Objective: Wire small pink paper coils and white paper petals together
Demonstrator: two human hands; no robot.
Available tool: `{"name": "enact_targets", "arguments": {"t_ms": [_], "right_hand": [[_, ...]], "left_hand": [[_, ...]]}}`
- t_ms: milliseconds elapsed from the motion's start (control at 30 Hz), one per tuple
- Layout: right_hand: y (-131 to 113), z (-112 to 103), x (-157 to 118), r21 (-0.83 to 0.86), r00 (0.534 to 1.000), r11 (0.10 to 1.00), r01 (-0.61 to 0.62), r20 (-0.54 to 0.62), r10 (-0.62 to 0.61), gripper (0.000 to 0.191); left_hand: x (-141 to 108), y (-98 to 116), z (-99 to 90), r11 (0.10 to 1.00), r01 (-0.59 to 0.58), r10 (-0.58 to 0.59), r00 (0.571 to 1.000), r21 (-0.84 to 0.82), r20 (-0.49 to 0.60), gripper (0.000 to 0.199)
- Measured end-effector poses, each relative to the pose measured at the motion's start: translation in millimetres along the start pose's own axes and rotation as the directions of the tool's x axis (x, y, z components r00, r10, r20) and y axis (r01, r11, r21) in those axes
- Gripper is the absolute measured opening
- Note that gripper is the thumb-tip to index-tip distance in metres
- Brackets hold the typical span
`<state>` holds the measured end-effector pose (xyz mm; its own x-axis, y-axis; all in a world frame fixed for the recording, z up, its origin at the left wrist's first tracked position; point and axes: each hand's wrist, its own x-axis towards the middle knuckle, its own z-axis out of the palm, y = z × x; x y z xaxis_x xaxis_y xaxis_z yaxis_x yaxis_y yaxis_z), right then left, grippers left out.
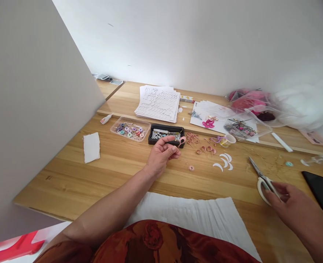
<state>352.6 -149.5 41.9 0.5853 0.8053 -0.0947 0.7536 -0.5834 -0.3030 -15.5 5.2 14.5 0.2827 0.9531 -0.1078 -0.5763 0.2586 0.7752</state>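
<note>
My left hand (161, 155) is raised over the middle of the table, its thumb and fingertips pinched on a small pink loop (182, 140) with a thin stem. Down on the right, the scissors (257, 171) with white handles lie on the wood, blades closed and pointing away from me. Around their handles are the fingers of my right hand (289, 204). Several similar pink loops (192, 138) and curled pink pieces (209, 149) lie just beyond my left hand. White paper crescents (224, 160) are spread between the two hands, and one small pink ring (191, 168) sits nearby.
Behind my left hand stands a black tray (153, 138) of beads, beside a clear box (116, 128) of colored spools. Cut paper sheets (158, 104) rest on the raised back ledge. A phone (320, 193) lies at the right, and white cloth (194, 210) lies before me.
</note>
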Motion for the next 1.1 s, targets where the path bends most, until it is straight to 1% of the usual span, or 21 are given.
{"name": "enact_targets", "arguments": {"t_ms": [67, 133, 200, 300, 367, 467, 500, 533, 567, 600, 633, 667, 700, 733, 767, 800, 833, 867, 933, 1000, 1100], "right_hand": [[8.2, -1.8, 6.3, -0.129, 1.000, 0.991, 0.027, 0.018, -0.025, 0.018], [12.1, -3.6, 9.8, -0.185, 0.998, 0.983, 0.017, 0.063, -0.005, 0.019], [11.5, -5.4, 10.6, -0.173, 0.995, 0.985, -0.003, 0.098, 0.021, 0.019], [8.5, -7.4, 10.2, -0.132, 0.994, 0.991, -0.026, 0.101, 0.039, 0.017], [7.1, -9.7, 9.4, -0.131, 0.991, 0.990, -0.057, 0.110, 0.072, 0.017], [2.0, -18.5, 2.4, -0.118, 0.987, 0.987, -0.111, 0.100, 0.123, 0.020], [-1.8, -22.7, -2.8, -0.082, 0.988, 0.990, -0.119, 0.087, 0.126, 0.021], [-7.2, -27.0, -9.7, -0.029, 0.983, 0.988, -0.153, 0.096, 0.155, 0.020], [-14.1, -30.7, -18.3, 0.063, 0.981, 0.982, -0.177, 0.093, 0.170, 0.017], [-22.5, -33.0, -28.4, 0.197, 0.979, 0.963, -0.183, 0.121, 0.161, 0.014], [-32.3, -33.4, -39.9, 0.358, 0.969, 0.915, -0.186, 0.223, 0.110, 0.018], [-43.3, -31.4, -52.3, 0.499, 0.940, 0.844, -0.195, 0.340, 0.016, 0.026], [-55.1, -26.9, -65.0, 0.610, 0.896, 0.762, -0.217, 0.435, -0.093, 0.031], [-67.4, -20.1, -77.3, 0.699, 0.825, 0.663, -0.270, 0.523, -0.216, 0.035], [-79.8, -11.6, -88.5, 0.777, 0.799, 0.538, -0.327, 0.531, -0.281, 0.040], [-91.9, -2.3, -98.0, 0.798, 0.765, 0.443, -0.408, 0.564, -0.311, 0.045], [-103.5, 6.8, -105.3, 0.793, 0.720, 0.387, -0.470, 0.598, -0.351, 0.045], [-114.2, 14.9, -110.1, 0.782, 0.665, 0.355, -0.512, 0.623, -0.413, 0.046], [-132.2, 25.6, -113.1, 0.753, 0.521, 0.342, -0.563, 0.644, -0.560, 0.055], [-145.1, 28.7, -110.1, 0.739, 0.458, 0.316, -0.595, 0.635, -0.622, 0.060], [-154.5, 26.8, -103.6, 0.710, 0.419, 0.265, -0.652, 0.630, -0.654, 0.061]], "left_hand": [[-0.8, -0.7, 0.2, 1.000, 0.017, -0.017, 1.000, -0.004, 0.019, 0.056], [-1.5, -1.6, 0.2, 0.999, 0.036, -0.036, 0.999, -0.009, 0.041, 0.052], [-1.8, -2.3, 0.3, 0.999, 0.050, -0.049, 0.997, -0.016, 0.058, 0.050], [-2.2, -2.6, 0.5, 0.998, 0.062, -0.060, 0.995, -0.017, 0.078, 0.052], [-2.5, -2.8, 0.7, 0.997, 0.069, -0.068, 0.994, -0.013, 0.088, 0.054], [-2.7, -3.6, 0.5, 0.997, 0.080, -0.079, 0.993, -0.005, 0.088, 0.055], [-2.6, -4.0, 0.4, 0.997, 0.082, -0.081, 0.993, -0.003, 0.083, 0.055], [-2.4, -4.3, 0.2, 0.997, 0.081, -0.081, 0.994, 0.000, 0.079, 0.055], [-2.2, -4.6, 0.0, 0.997, 0.078, -0.078, 0.994, 0.002, 0.074, 0.054], [-1.9, -4.9, -0.1, 0.997, 0.073, -0.073, 0.995, 0.004, 0.070, 0.054], [-1.7, -5.2, -0.2, 0.998, 0.067, -0.068, 0.996, 0.006, 0.065, 0.054], [-1.5, -5.4, -0.3, 0.998, 0.062, -0.062, 0.996, 0.009, 0.061, 0.054], [-1.4, -5.7, -0.4, 0.998, 0.058, -0.058, 0.997, 0.012, 0.057, 0.054], [-1.4, -5.9, -0.4, 0.998, 0.054, -0.054, 0.997, 0.015, 0.054, 0.054], [-1.4, -6.2, -0.3, 0.999, 0.050, -0.051, 0.997, 0.019, 0.053, 0.053], [-1.5, -6.5, -0.3, 0.999, 0.044, -0.045, 0.998, 0.024, 0.053, 0.053], [-1.6, -6.7, -0.2, 0.999, 0.038, -0.039, 0.998, 0.030, 0.054, 0.053], [-1.8, -6.9, -0.1, 0.999, 0.030, -0.032, 0.998, 0.037, 0.056, 0.053], [-1.8, -7.3, -0.1, 0.999, 0.012, -0.016, 0.998, 0.052, 0.060, 0.052], [-1.5, -7.5, -0.3, 0.998, -0.006, 0.002, 0.998, 0.065, 0.067, 0.051], [-0.6, -7.8, -1.0, 0.997, -0.019, 0.013, 0.997, 0.072, 0.074, 0.050]]}}
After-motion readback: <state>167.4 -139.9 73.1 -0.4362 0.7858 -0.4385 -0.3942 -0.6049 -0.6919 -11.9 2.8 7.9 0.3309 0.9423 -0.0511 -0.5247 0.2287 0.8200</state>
